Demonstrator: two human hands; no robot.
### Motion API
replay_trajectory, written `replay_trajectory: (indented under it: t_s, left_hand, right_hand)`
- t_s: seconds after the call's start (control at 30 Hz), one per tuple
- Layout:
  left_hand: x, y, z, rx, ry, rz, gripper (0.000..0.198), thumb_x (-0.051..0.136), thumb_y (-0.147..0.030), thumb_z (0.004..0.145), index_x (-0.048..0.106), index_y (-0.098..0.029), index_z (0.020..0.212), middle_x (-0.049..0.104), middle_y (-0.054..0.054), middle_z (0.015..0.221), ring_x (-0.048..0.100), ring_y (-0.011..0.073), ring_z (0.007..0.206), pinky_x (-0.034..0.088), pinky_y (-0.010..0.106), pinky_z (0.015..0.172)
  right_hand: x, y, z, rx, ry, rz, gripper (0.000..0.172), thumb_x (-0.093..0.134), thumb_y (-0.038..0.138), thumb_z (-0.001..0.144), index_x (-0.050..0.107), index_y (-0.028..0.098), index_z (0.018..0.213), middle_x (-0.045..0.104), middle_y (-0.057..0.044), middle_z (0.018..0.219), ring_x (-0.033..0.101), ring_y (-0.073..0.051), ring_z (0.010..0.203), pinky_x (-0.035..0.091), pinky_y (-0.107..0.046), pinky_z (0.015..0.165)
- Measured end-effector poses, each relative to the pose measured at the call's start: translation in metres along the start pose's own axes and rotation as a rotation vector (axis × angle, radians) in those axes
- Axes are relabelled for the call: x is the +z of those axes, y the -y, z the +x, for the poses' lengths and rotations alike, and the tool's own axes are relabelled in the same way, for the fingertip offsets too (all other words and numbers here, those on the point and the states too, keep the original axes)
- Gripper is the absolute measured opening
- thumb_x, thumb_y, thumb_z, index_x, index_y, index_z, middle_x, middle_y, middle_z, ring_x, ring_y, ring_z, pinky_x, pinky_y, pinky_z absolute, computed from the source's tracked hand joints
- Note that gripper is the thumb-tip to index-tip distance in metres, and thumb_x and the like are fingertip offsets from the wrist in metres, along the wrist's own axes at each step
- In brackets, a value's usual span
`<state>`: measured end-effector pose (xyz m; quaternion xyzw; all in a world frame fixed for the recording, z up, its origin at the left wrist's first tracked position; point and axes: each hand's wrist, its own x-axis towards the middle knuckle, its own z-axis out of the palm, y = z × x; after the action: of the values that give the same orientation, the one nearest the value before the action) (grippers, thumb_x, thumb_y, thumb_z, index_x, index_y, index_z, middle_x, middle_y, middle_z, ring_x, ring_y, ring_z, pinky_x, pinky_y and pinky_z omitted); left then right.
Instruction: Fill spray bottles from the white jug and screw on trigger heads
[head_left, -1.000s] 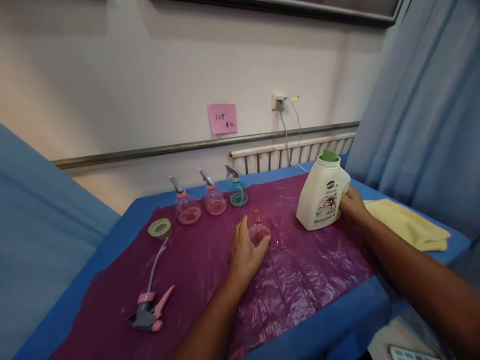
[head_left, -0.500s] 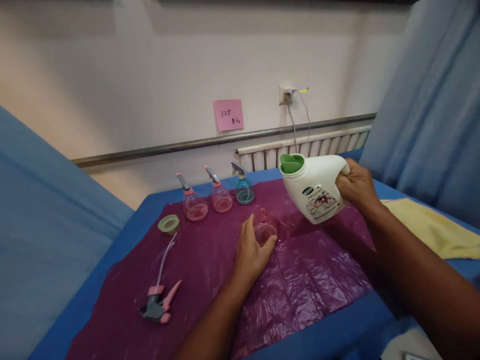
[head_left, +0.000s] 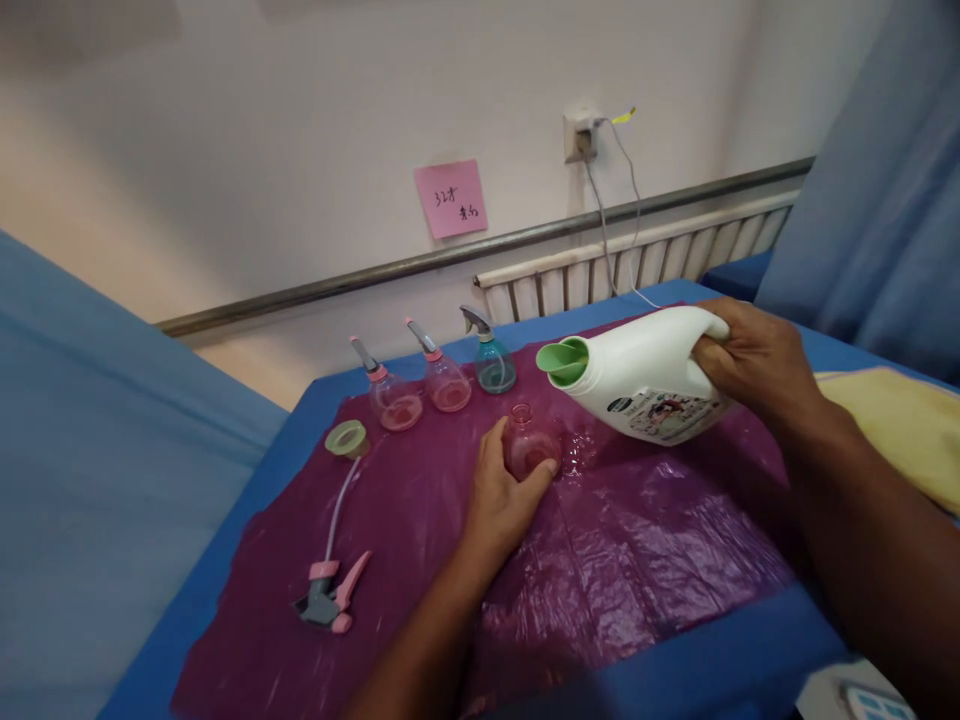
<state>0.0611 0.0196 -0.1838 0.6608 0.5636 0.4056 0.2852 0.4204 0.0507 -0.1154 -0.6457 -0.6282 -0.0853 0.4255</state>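
My left hand (head_left: 507,488) is closed around the lower body of a clear pink spray bottle (head_left: 531,446), which stands upright without its top. Gripped by its handle in my right hand (head_left: 757,362), a white plastic jug (head_left: 645,370) tilts left, its green spout (head_left: 562,362) just right of and above the bottle's mouth. I cannot make out any liquid leaving the spout. Wet drops (head_left: 577,455) lie on the sheet right of the bottle. A grey and pink spray head (head_left: 324,600) with a thin tube lies at the left.
Two pink spray bottles (head_left: 397,408) and a teal one (head_left: 495,368) stand along the back. A green tape roll (head_left: 347,440) sits at the left. A purple plastic sheet (head_left: 420,540) covers the blue table; a yellow cloth (head_left: 892,420) lies right. Curtains hang on both sides.
My right hand has tipped the jug further left, bringing its spout lower and nearer the bottle's mouth. My left hand keeps its hold on the bottle. The camera view has shifted slightly.
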Motion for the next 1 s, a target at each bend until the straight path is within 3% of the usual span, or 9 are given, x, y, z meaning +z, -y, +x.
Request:
replay_trajectory:
  t_s: [0.2, 0.47, 0.83, 1.0]
  left_hand:
    - [-0.007, -0.002, 0.003, -0.081, -0.06, -0.154, 0.087, 0.093, -0.038, 0.085, 0.056, -0.024, 0.162, 0.067, 0.016, 0.16, 0.066, 0.0365, 0.146, 0.05, 0.056, 0.128]
    - [-0.022, -0.002, 0.012, -0.104, -0.134, -0.262, 0.071, 0.092, -0.037, 0.085, 0.065, -0.021, 0.149, 0.073, 0.016, 0.153, 0.072, 0.0356, 0.14, 0.053, 0.056, 0.126]
    - [-0.043, 0.012, 0.01, -0.148, -0.165, -0.314, 0.07, 0.094, -0.037, 0.081, 0.069, -0.02, 0.144, 0.078, 0.016, 0.144, 0.078, 0.0346, 0.129, 0.058, 0.056, 0.119]
    - [-0.054, 0.016, 0.006, -0.128, -0.176, -0.211, 0.073, 0.095, -0.037, 0.081, 0.066, -0.022, 0.147, 0.074, 0.015, 0.151, 0.073, 0.0347, 0.138, 0.054, 0.056, 0.124]
  right_hand:
    - [0.008, -0.014, 0.004, -0.054, -0.014, -0.045, 0.037, 0.058, 0.039, 0.095, 0.085, 0.027, 0.118, 0.086, -0.008, 0.11, 0.077, -0.031, 0.102, 0.054, -0.041, 0.085]
    - [0.013, -0.018, 0.008, -0.007, -0.001, -0.022, 0.037, 0.06, 0.041, 0.095, 0.087, 0.029, 0.118, 0.087, -0.006, 0.114, 0.078, -0.03, 0.102, 0.053, -0.039, 0.083]
    - [0.013, -0.014, 0.009, -0.01, 0.057, -0.108, 0.041, 0.057, 0.04, 0.099, 0.086, 0.03, 0.127, 0.087, -0.007, 0.123, 0.077, -0.031, 0.107, 0.051, -0.039, 0.082]
    - [0.013, -0.016, 0.01, 0.028, 0.095, -0.119, 0.043, 0.057, 0.041, 0.099, 0.085, 0.031, 0.13, 0.086, -0.007, 0.127, 0.077, -0.032, 0.11, 0.052, -0.04, 0.084]
